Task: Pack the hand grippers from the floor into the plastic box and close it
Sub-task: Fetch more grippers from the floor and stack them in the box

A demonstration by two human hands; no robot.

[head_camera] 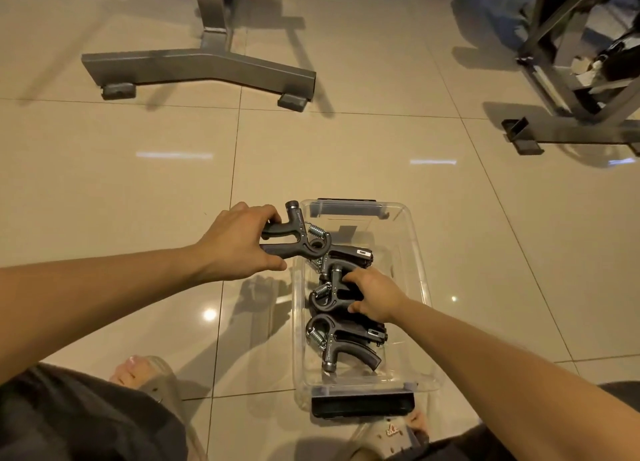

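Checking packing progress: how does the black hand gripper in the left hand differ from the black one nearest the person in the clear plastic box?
The black hand gripper in the left hand is held over the clear plastic box rim; the nearest black hand gripper lies inside, untouched. The held one's handles point left; the nearest one's point right. Both are black with metal springs.

We're getting one head-cam view only, wide-angle, looking fwd and steeply down from above at the tiled floor (138,183). It's sitting close over the plastic box (420,287), w/ both forearms reaching in from the bottom edge. No 2nd view to overlap.
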